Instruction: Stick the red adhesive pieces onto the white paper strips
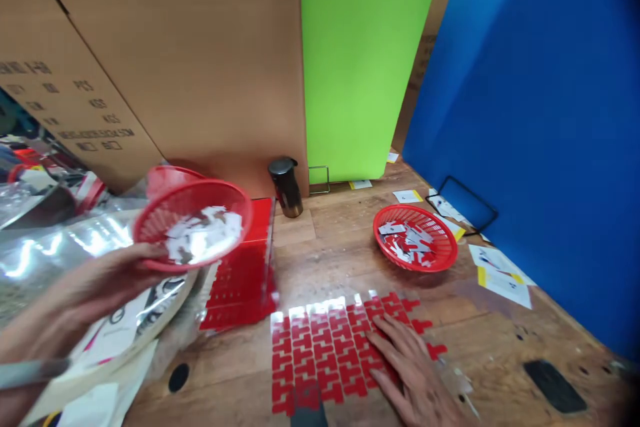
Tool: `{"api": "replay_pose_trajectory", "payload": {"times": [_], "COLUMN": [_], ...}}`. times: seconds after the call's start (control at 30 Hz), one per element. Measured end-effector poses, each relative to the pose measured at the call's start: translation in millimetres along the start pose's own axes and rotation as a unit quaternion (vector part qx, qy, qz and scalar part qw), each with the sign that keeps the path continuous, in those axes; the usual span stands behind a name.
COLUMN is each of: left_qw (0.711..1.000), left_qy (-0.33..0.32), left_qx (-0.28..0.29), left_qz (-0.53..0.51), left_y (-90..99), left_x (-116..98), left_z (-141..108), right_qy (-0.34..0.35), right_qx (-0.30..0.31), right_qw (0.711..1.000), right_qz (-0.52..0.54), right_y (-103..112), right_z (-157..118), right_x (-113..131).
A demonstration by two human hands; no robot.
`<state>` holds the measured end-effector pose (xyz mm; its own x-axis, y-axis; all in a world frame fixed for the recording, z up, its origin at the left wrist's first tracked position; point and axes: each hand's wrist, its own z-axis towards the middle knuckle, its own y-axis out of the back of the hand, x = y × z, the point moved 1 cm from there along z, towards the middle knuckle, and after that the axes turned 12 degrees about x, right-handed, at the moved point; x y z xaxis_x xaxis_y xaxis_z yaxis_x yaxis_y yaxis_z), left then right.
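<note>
My left hand (pixel 127 270) is closed on the near rim of a red plastic basket (pixel 240 197), lifted and tilted toward me, with small white cut pieces (pixel 207 233) inside; the motion blurs it a little. Fingers spread, my right hand (pixel 407 363) lies flat on a clear sheet of red die-cut stickers (pixel 325 353) on the wooden table. A dark flat strip (pixel 307 407) touches the sheet's near edge. Farther right stands a second red basket (pixel 447 257) holding white and red scraps (pixel 410 240).
Behind are a cardboard box (pixel 225 67), a green panel (pixel 365 60) and a blue panel (pixel 540 127). A black flask (pixel 286 187) stands at the back. Red sheets (pixel 245 287) lie left of centre. Plastic-wrapped items (pixel 105 233) crowd the left; small cards (pixel 500 273) lie right.
</note>
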<state>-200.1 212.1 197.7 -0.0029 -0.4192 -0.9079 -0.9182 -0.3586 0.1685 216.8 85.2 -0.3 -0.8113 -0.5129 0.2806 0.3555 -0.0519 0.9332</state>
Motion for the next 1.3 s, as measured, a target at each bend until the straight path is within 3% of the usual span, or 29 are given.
{"api": "replay_pose_trajectory", "payload": {"times": [0.07, 0.1, 0.17, 0.27, 0.33, 0.43, 0.63, 0.77, 0.93, 1.07, 1.17, 1.3], "left_qw": [0.991, 0.979, 0.965, 0.952, 0.953, 0.949, 0.877, 0.824, 0.734, 0.688, 0.685, 0.739], "left_qy": [0.043, 0.033, -0.009, -0.036, -0.05, -0.121, -0.317, -0.379, -0.468, -0.508, -0.53, -0.515], "left_qx": [0.127, 0.199, 0.263, 0.301, 0.294, 0.267, 0.259, 0.218, 0.229, 0.225, 0.198, 0.146], "left_qz": [-0.024, -0.031, -0.013, 0.03, 0.06, 0.117, 0.25, 0.361, 0.435, 0.467, 0.458, 0.409], "left_y": [-35.4, -54.3, -88.1, -126.8, -144.8, -163.2, -176.7, -179.2, -185.2, -189.2, -186.8, -165.0], "left_x": [16.9, 25.8, 42.8, 60.6, 65.1, 64.3, 62.7, 64.9, 68.0, 73.5, 69.7, 47.4], "left_z": [-11.3, -15.0, -18.3, -16.7, -15.0, -15.9, -22.2, -24.4, -30.6, -26.4, -24.8, -30.4], "right_qy": [0.005, 0.008, 0.012, 0.014, 0.015, 0.018, 0.013, 0.014, 0.012, 0.01, -0.004, -0.056], "right_qx": [-0.013, -0.017, -0.024, -0.026, -0.03, -0.047, -0.042, -0.036, -0.019, -0.016, -0.008, -0.045], "right_qw": [1.0, 1.0, 0.999, 0.999, 0.999, 0.998, 0.998, 0.998, 0.998, 0.998, 0.996, 0.996], "right_qz": [0.011, 0.015, 0.017, 0.017, 0.023, 0.034, 0.049, 0.05, 0.052, 0.063, 0.084, 0.06], "right_y": [-0.1, 0.0, 0.3, 0.5, 0.8, 1.6, 0.8, -1.6, -2.4, 6.3, 15.9, 17.2], "right_z": [0.2, 0.4, 0.5, -0.1, -0.8, -1.3, -1.3, -1.6, -1.6, -0.7, 5.3, 18.5], "right_x": [0.2, 0.6, 1.5, 2.8, 3.6, 4.5, 5.2, 5.1, 6.4, 8.0, 0.5, -28.3]}}
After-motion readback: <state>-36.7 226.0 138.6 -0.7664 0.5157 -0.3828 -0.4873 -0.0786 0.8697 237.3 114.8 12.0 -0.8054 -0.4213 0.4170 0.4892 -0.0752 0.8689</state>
